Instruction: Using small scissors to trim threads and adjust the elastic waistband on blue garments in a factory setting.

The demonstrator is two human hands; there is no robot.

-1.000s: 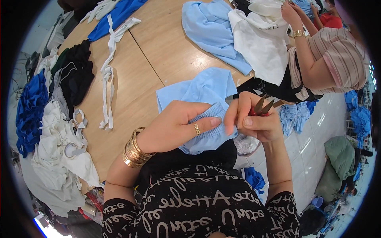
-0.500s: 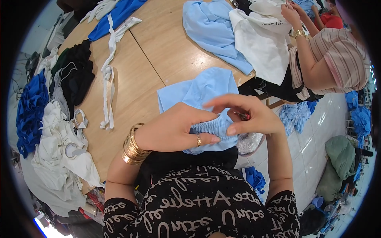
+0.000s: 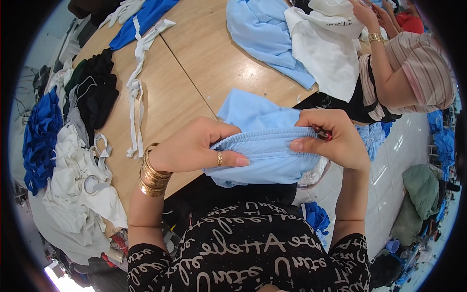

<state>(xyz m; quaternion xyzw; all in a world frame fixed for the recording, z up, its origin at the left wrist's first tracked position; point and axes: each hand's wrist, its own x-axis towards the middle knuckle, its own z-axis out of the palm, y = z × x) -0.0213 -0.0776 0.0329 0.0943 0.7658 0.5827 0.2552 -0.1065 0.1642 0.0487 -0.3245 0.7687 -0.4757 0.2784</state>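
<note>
A light blue garment [image 3: 267, 168] with a gathered elastic waistband hangs between my two hands, its band stretched sideways. My left hand [image 3: 199, 146], with gold bangles at the wrist, pinches the band's left end between thumb and fingers. At the other end my right hand [image 3: 333, 138] is closed on the band, thumb in front. A small dark red tool [image 3: 321, 132] is tucked in the right palm, mostly hidden, so its kind cannot be made out. Part of the garment rests over the table's edge beyond my hands.
The wooden table [image 3: 185, 73] bears a white fabric strip [image 3: 136, 92], blue cloth and black cloth [image 3: 99, 92]. White fabric with a tape roll [image 3: 91, 184] lies at left. At the far right a co-worker's arm [image 3: 389, 73] is near white cloth [image 3: 326, 53]; blue bundles lie on the floor.
My hands have moved apart, pulling the bunched waistband out wide. My right hand has come down onto the band's right end and gripped it; the left has shifted slightly left.
</note>
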